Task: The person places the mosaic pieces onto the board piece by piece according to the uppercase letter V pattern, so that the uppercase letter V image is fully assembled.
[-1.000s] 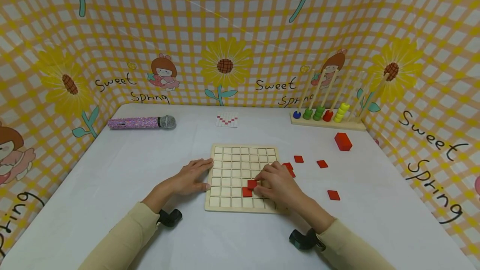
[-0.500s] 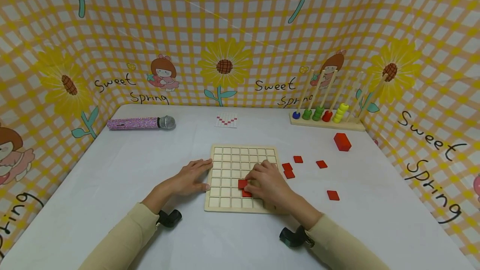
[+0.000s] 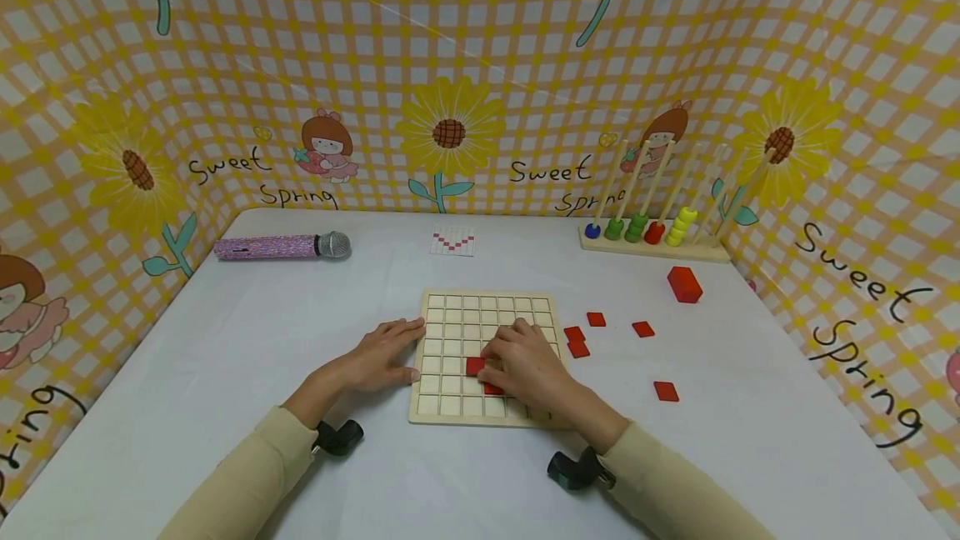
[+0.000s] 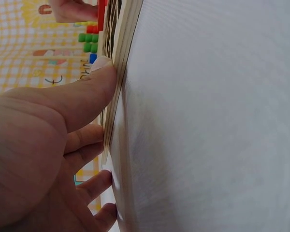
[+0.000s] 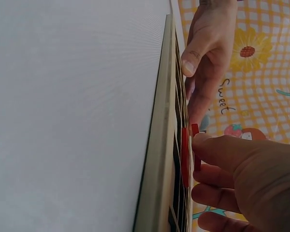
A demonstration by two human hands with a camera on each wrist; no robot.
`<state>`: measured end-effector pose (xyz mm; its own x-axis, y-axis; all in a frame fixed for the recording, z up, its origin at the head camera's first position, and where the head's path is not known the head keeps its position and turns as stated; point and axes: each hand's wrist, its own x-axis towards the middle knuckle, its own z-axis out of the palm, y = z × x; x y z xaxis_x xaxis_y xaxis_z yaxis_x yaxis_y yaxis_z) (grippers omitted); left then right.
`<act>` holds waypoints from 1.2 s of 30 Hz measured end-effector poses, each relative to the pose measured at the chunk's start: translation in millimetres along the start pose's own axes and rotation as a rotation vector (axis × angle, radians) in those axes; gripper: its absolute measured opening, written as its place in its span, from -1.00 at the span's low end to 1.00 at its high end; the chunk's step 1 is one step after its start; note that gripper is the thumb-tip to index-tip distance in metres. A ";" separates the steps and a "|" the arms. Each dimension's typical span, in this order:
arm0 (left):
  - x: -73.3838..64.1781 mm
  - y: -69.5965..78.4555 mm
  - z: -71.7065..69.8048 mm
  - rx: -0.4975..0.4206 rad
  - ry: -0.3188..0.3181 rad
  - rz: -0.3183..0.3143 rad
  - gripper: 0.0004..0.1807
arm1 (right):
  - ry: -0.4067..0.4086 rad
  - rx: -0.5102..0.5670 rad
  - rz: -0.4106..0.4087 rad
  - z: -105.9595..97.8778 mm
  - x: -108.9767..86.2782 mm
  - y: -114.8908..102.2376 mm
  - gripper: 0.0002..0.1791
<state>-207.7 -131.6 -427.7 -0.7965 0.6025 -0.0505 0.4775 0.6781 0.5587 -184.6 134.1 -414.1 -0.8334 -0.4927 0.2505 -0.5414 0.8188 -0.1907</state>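
A light wooden grid board (image 3: 429,404) lies on the table. My left hand (image 3: 372,357) rests at its left edge, fingers extended; in the left wrist view the thumb (image 4: 97,79) touches the board's rim. Over the lower middle of the board, my right hand (image 3: 528,367) pinches a red square tile (image 3: 474,367) between thumb and fingers. In the right wrist view this tile (image 5: 195,128) stands just off the grid surface. Another red tile (image 3: 492,388) sits in a cell one row nearer me, partly covered by the right hand.
Several loose red tiles (image 3: 596,319) lie right of the board, with a red block (image 3: 685,284) farther back. A pegged bead counter (image 3: 655,248) stands at the back right. A small pattern card (image 3: 452,241) lies at the back, and a glittery microphone (image 3: 281,246) at the back left.
My right hand has slid left across the board with the pinched red tile, past the column of the seated tile. The left hand has stayed at the board's edge.
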 end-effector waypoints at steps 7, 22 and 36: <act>-0.1 0.1 0.2 0.004 0.000 0.001 -0.22 | -0.012 0.006 0.003 2.0 2.7 -1.4 -0.73; -0.7 -1.0 0.5 0.004 0.008 0.001 -0.23 | 0.007 0.025 -0.006 4.1 4.2 -2.4 -0.77; 0.0 -1.2 0.8 0.017 0.010 0.003 -0.23 | 0.009 0.032 0.014 4.6 6.1 -2.8 -0.76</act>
<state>-208.0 -132.1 -429.0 -0.7988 0.6002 -0.0403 0.4861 0.6835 0.5445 -188.7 127.5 -416.4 -0.8397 -0.4786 0.2565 -0.5334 0.8155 -0.2245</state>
